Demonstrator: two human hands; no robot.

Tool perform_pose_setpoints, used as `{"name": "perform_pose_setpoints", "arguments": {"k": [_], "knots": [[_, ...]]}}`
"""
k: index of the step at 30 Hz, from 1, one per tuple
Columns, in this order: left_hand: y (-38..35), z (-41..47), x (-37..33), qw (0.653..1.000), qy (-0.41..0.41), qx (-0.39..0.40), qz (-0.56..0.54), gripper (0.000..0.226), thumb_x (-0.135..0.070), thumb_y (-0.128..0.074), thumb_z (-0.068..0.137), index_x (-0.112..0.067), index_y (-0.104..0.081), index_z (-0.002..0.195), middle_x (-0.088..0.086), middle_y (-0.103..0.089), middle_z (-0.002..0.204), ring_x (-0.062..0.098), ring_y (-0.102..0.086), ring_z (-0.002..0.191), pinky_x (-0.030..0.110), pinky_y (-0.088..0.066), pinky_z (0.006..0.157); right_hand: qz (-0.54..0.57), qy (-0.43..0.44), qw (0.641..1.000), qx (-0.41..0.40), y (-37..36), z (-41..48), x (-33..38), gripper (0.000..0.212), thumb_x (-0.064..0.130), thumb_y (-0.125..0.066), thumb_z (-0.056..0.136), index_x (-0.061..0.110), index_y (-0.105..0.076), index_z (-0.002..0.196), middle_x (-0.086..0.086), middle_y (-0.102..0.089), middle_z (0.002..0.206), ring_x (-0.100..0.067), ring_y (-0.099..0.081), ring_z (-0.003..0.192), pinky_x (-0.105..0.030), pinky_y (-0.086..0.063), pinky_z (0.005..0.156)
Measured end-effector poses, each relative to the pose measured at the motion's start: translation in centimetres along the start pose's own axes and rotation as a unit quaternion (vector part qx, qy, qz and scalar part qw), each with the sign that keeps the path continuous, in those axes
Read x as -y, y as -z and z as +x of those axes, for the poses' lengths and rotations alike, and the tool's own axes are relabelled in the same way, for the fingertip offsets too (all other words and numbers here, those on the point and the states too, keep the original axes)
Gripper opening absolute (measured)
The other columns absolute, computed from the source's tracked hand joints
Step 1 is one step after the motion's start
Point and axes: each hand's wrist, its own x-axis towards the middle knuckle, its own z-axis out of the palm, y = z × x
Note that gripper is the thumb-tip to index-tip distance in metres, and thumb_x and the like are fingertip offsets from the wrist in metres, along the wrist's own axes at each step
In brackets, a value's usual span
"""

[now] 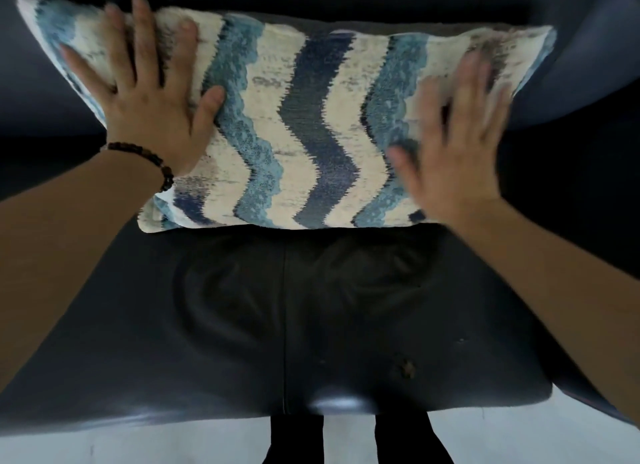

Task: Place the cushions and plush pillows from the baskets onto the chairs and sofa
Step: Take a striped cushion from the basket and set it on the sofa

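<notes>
My left hand (pixel 149 96) presses flat, fingers spread, on the zigzag-striped cushion (pixel 304 124) propped at the back of the dark leather seat (pixel 242 325), my blurred right hand (pixel 460 141) open at its other end; it looks soft and light, best held by both ends.

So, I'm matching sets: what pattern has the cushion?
Cushion: blue and cream zigzag stripes; head view shows it best.

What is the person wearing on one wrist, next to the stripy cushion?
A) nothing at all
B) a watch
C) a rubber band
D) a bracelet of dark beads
D: a bead bracelet of dark round beads circles the wrist of the left hand, which lies flat on the zigzag-striped cushion.
</notes>
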Motion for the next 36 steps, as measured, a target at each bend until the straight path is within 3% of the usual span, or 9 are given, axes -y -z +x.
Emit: {"name": "perform_pose_setpoints", "arguments": {"k": [2,4,6,9,15,20,25,31,36], "knots": [[-0.1,0.0,-0.2,1.000,-0.001,-0.002,0.003,0.069,-0.064,-0.013,0.103,-0.031,-0.001,0.162,0.019,0.001,0.170,0.045,0.000,0.156,0.084,-0.003,0.110,0.011,0.151,0.988,-0.029,-1.2,-1.0,4.1,0.095,0.064,-0.042,0.101,0.023,0.021,0.159,-0.023,0.021,0.166,-0.044,0.015,0.154,-0.065,0.007,0.122],[-0.2,0.1,-0.4,1.000,0.000,-0.003,-0.002,0.069,-0.065,-0.013,0.103,-0.031,-0.001,0.162,0.020,0.000,0.170,0.046,-0.001,0.155,0.084,-0.005,0.109,-0.010,0.262,0.965,-0.022,-3.5,-2.2,8.0,0.093,0.057,-0.055,0.097,0.027,0.004,0.163,-0.017,0.010,0.169,-0.046,0.006,0.155,-0.062,0.011,0.120],[-0.5,0.2,-0.2,1.000,-0.001,-0.001,-0.017,0.071,-0.067,-0.013,0.101,-0.031,0.000,0.161,0.020,0.000,0.170,0.049,-0.002,0.154,0.085,-0.010,0.107,-0.051,0.292,0.955,-0.027,-5.7,-3.0,10.0,0.092,0.040,-0.063,0.096,0.030,-0.002,0.164,-0.013,-0.006,0.171,-0.046,-0.009,0.155,-0.063,0.009,0.121],[-0.8,0.1,0.7,1.000,-0.007,0.005,-0.021,0.073,-0.071,-0.012,0.099,-0.033,0.001,0.160,0.021,0.001,0.170,0.050,-0.002,0.154,0.084,-0.017,0.106,-0.099,0.337,0.935,-0.053,-7.3,-2.4,7.6,0.107,0.013,-0.070,0.091,0.030,0.007,0.163,-0.009,0.009,0.171,-0.038,0.008,0.156,-0.055,0.014,0.123],[-1.0,-0.1,-0.1,0.999,0.015,0.023,-0.018,0.074,-0.072,-0.006,0.098,-0.033,0.004,0.161,0.018,0.004,0.170,0.044,0.001,0.156,0.083,-0.008,0.110,-0.239,0.268,0.933,0.004,-6.5,-6.1,-4.1,0.102,0.013,-0.066,0.094,0.030,0.008,0.163,-0.015,0.025,0.167,-0.040,0.026,0.152,-0.069,0.001,0.120],[-0.5,-2.6,-1.1,0.994,0.056,-0.038,-0.090,0.072,-0.063,-0.022,0.104,-0.024,-0.006,0.163,0.029,-0.003,0.167,0.046,-0.005,0.156,0.076,-0.003,0.116,-0.117,0.187,0.974,0.053,-5.2,-7.6,-2.5,0.119,0.004,-0.075,0.082,0.025,0.010,0.163,-0.022,0.029,0.164,-0.042,0.023,0.153,-0.069,0.017,0.117],[-3.8,-11.9,-5.1,0.925,0.223,-0.097,-0.291,0.081,-0.052,-0.039,0.105,0.002,-0.013,0.160,0.038,-0.002,0.163,0.045,-0.009,0.155,0.051,-0.009,0.125,0.022,0.187,0.982,0.000,-3.8,-7.0,4.1,0.117,0.052,-0.073,0.087,0.024,0.013,0.162,-0.030,0.004,0.160,-0.050,-0.004,0.151,-0.067,0.005,0.120],[-7.8,-17.1,-12.0,0.728,0.435,0.037,-0.529,0.086,-0.055,-0.044,0.102,-0.021,0.007,0.162,0.009,0.017,0.169,0.023,0.004,0.158,0.041,-0.009,0.128,-0.003,0.225,0.974,-0.005,-2.2,0.5,8.8,0.138,0.065,-0.084,0.064,0.025,0.003,0.163,-0.030,-0.006,0.164,-0.052,-0.010,0.151,-0.067,0.009,0.116],[-5.5,-8.7,-8.8,0.343,0.633,-0.169,-0.673,0.084,-0.066,-0.042,0.099,-0.030,-0.002,0.163,-0.003,-0.005,0.172,0.023,-0.017,0.156,0.042,-0.020,0.125,-0.018,0.216,0.975,0.044,-3.1,0.9,8.5,0.135,0.067,-0.081,0.067,0.025,0.001,0.164,-0.030,-0.004,0.167,-0.053,-0.007,0.152,-0.065,0.018,0.113]]}}
